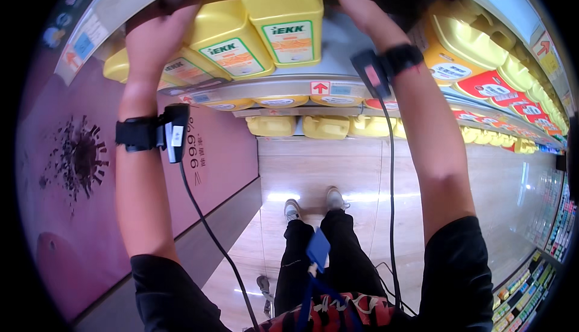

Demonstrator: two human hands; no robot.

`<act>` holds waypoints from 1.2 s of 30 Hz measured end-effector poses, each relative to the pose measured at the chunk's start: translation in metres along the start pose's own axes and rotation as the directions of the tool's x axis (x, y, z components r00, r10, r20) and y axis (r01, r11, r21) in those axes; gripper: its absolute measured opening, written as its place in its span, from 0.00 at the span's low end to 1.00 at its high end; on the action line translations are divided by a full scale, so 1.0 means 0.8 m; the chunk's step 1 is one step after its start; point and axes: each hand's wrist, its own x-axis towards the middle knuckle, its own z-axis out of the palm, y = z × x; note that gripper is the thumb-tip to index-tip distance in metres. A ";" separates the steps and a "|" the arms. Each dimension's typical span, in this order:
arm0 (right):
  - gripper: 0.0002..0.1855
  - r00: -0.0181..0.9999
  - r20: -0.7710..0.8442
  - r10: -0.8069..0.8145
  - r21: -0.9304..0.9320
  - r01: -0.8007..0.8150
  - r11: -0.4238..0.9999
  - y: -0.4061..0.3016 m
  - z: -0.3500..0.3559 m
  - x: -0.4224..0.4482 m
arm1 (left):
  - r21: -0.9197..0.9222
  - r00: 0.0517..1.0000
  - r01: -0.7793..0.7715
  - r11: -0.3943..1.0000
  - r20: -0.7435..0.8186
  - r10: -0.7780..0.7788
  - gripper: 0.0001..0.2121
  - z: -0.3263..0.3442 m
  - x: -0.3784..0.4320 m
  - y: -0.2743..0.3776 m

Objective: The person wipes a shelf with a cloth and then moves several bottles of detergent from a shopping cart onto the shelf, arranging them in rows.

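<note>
Several yellow plastic jugs with green-edged labels stand on the upper shelf in front of me; the front one (pixel 282 20) is nearest the middle, and a second jug (pixel 230 42) is beside it. My left hand (pixel 158 33) reaches in at the left end of this row, against or close to the jugs; its fingers are lost in shadow. To the right of the front jug, over a bare stretch of shelf board (pixel 344 42), my right hand (pixel 355 8) reaches deep into the shelf. Its fingers are hidden in the dark, so any grip there cannot be made out.
Further right stand yellow jugs with orange (pixel 448 67) and red labels (pixel 488 85). More jugs (pixel 325 126) sit on lower shelves. A pink printed panel (pixel 217 151) closes off the left side. Cables (pixel 392 196) hang from both wrist devices. Part of a wheeled frame (pixel 267 293) is near my legs.
</note>
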 end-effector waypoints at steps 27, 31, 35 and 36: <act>0.42 0.985 0.013 -0.171 -0.227 0.169 0.959 -0.029 0.096 -0.081 | -0.101 0.971 0.097 0.990 0.228 -0.072 0.20 -0.019 0.018 0.026; 0.43 0.982 0.047 -0.183 -0.104 0.187 0.977 -0.040 0.102 -0.084 | 0.189 0.965 -0.179 0.965 0.225 0.135 0.23 -0.037 0.025 -0.001; 0.46 0.989 0.075 -0.126 -0.070 0.131 0.989 -0.042 0.098 -0.107 | 0.110 0.987 -0.029 0.994 0.161 0.011 0.20 -0.021 0.003 -0.026; 0.51 0.990 0.059 -0.128 -0.110 0.133 0.985 -0.025 0.100 -0.109 | 0.190 0.980 -0.129 0.973 0.176 0.095 0.20 -0.020 0.003 -0.029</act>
